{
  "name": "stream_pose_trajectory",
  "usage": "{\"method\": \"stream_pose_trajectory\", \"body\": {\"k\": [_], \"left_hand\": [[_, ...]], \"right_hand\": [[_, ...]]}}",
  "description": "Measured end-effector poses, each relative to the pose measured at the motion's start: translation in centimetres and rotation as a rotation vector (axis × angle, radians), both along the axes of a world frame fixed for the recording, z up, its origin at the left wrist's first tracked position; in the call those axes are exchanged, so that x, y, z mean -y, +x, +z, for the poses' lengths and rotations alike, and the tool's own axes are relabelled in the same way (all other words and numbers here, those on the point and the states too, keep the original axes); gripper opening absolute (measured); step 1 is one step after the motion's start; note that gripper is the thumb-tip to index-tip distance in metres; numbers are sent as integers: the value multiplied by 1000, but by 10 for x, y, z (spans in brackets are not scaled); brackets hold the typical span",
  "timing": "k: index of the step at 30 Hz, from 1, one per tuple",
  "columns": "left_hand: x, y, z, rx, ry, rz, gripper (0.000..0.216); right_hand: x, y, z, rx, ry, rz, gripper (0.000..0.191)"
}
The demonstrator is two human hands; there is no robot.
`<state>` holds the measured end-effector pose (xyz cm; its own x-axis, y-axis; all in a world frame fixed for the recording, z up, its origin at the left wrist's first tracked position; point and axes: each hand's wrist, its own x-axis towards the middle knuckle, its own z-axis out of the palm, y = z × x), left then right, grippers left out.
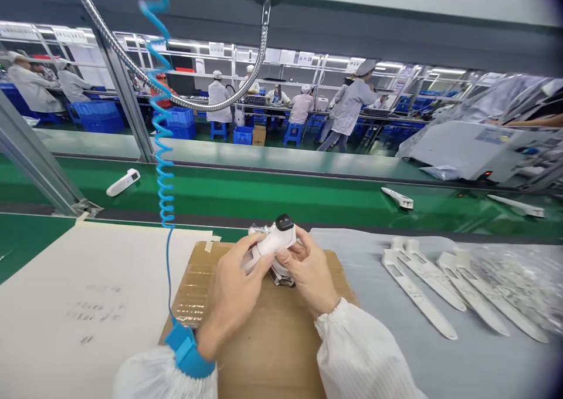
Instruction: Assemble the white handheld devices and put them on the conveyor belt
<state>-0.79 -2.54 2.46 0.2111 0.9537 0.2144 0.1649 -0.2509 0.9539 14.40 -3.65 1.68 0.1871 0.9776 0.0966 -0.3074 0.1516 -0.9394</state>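
The white device (pixel 273 242) sits between both hands over the cardboard (pixel 264 340) on the counter (pixel 26 240); its long axis runs near-left to far-right, black cap (pixel 284 222) far; the left hand (pixel 235 284) pinches its near end, and the right hand (pixel 311 274) has its grip closed on the underside.

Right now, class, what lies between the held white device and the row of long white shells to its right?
Head view: the right hand gripping the white device, the cardboard's edge, then bare grey mat before the shells.
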Motion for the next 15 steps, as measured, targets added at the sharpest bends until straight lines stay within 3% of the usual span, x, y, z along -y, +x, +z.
{"method": "stream_pose_trajectory", "body": {"k": [5, 8, 11, 15], "left_hand": [[6, 4, 5, -49, 65, -36, 35], [13, 7, 8, -276, 196, -118, 43], [22, 10, 8, -545, 227, -212, 45], [23, 8, 5, -701, 215, -279, 42]], "right_hand": [[3, -2, 8, -28, -8, -40, 60], [4, -5, 14, -201, -53, 9, 51], [5, -5, 18, -451, -153, 23, 53], [8, 1, 25, -505, -218, 77, 54]]}}
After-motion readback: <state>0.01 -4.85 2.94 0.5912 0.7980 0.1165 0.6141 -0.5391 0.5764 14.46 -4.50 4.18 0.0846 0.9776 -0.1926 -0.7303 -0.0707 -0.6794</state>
